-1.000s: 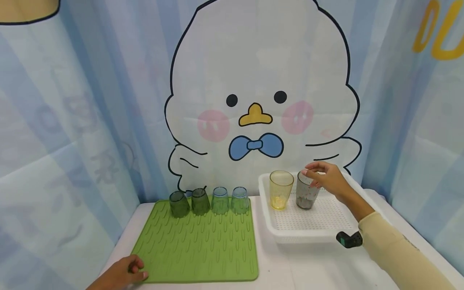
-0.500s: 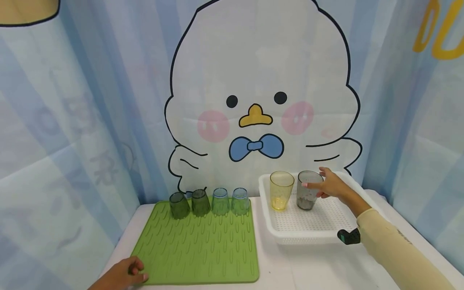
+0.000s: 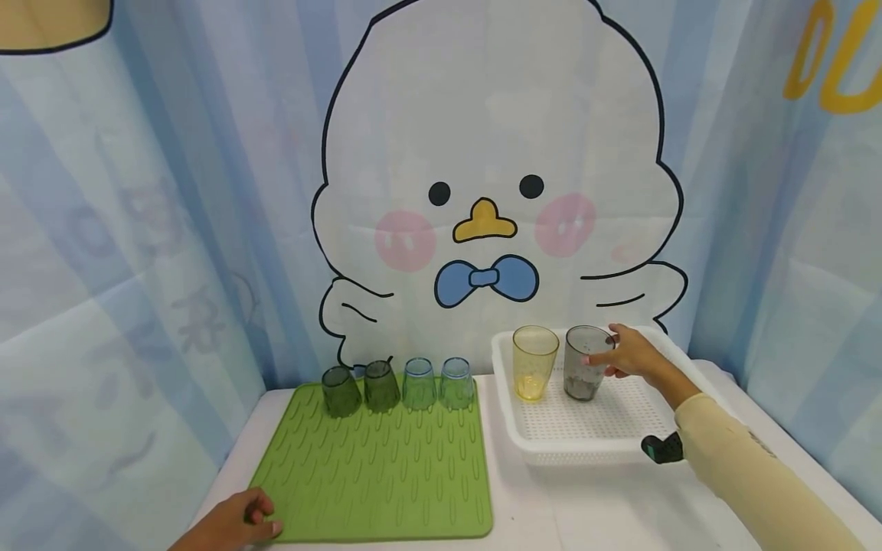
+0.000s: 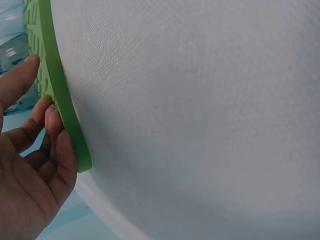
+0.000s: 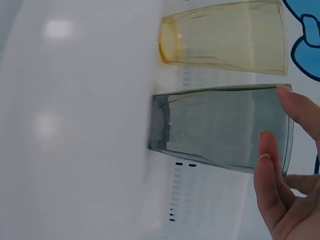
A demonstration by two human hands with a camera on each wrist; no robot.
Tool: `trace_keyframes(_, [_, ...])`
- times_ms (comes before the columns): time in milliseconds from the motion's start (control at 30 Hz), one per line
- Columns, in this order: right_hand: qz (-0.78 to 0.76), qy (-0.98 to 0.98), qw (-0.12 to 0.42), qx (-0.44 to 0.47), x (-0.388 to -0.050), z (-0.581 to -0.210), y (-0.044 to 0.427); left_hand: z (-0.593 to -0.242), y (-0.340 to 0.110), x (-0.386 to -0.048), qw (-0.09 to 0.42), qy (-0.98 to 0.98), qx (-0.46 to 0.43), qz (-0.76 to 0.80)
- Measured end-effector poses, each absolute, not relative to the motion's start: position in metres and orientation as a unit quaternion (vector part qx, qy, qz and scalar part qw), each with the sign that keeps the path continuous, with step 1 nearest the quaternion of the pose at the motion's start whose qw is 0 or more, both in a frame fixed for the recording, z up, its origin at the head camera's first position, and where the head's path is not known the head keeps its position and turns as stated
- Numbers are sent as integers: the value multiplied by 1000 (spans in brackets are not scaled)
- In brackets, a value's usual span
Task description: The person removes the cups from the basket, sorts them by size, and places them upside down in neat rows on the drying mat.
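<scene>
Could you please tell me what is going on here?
A person's right hand grips a grey glass near its rim; the glass stands upright in a white basket beside a yellow glass. The left hand rests at the near left corner of a green mat, where two dark green glasses and two bluish glasses line the far edge.

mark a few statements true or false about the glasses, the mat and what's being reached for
1. The yellow glass stands in the basket. True.
2. The basket holds three glasses. False: it holds two, the yellow glass and the gray glass.
3. The right grip is at the gray glass. True.
4. The mat is blue. False: it is green.
5. The left grip is in the basket. False: it is by the mat's near left corner.
</scene>
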State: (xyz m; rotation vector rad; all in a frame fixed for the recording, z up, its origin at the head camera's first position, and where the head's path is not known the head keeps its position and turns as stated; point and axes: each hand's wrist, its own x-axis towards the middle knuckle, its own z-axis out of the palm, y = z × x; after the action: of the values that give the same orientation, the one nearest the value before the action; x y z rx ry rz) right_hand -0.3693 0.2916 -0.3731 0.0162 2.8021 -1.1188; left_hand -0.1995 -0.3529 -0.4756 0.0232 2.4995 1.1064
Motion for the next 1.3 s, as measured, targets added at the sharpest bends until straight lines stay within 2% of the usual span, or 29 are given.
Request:
trace_keyframes(733, [-360,932,30,-17,-352,-382,295,-479,-351,-199,186,902,28,388])
trace_keyframes(1300, [-363,929,-29,-58,-309,-367,299,-467,-335,-199,144,920,36,362])
